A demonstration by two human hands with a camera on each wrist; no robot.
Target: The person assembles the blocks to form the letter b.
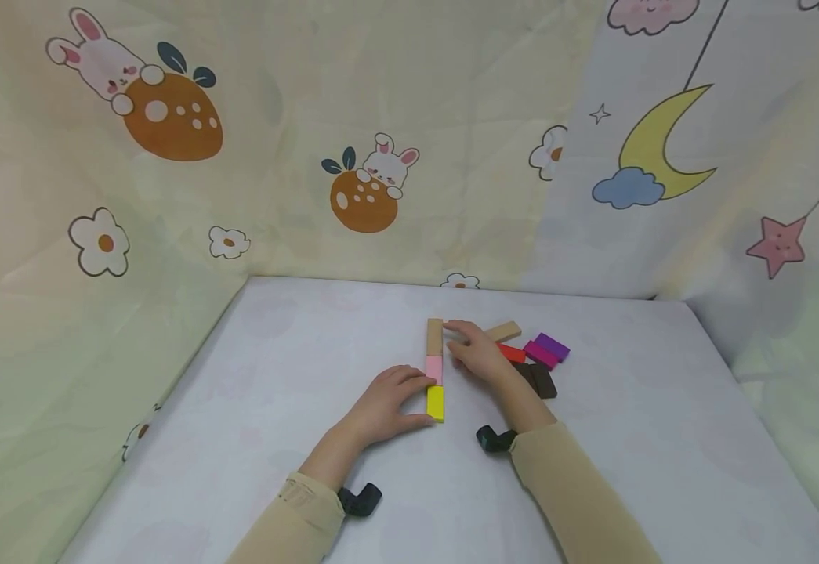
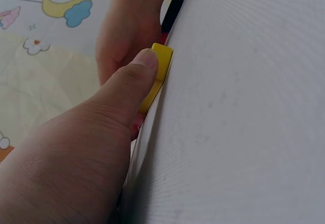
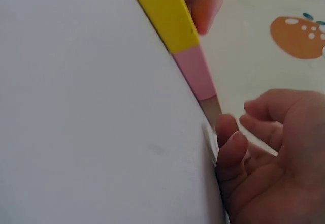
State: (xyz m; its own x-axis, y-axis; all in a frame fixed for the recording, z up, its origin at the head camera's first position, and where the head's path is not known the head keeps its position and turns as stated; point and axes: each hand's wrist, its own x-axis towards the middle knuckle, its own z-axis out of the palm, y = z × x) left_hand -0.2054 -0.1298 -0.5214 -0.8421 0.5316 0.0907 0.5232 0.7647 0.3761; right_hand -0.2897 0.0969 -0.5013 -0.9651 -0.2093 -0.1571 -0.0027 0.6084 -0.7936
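A yellow block point(image 1: 436, 405), a pink block point(image 1: 433, 368) and a tan wooden block point(image 1: 435, 337) lie end to end in a straight row on the white table. My left hand point(image 1: 382, 403) pinches the yellow block, its thumb at the near end and a finger by the pink joint. In the left wrist view the thumb presses on the yellow block point(image 2: 162, 61); the other fingers are hidden. Beside the tan block's far part, my right hand point(image 1: 478, 354) has its fingers loosely bent, fingertips at or close to the block's right side.
Right of my right hand lie a loose tan block point(image 1: 506, 331), a red block point(image 1: 512, 353), a magenta block point(image 1: 540, 355), a purple block point(image 1: 552, 346) and dark blocks point(image 1: 544, 381), partly behind the forearm. Patterned cloth point(image 1: 282, 157) rises behind the table point(image 1: 275, 352).
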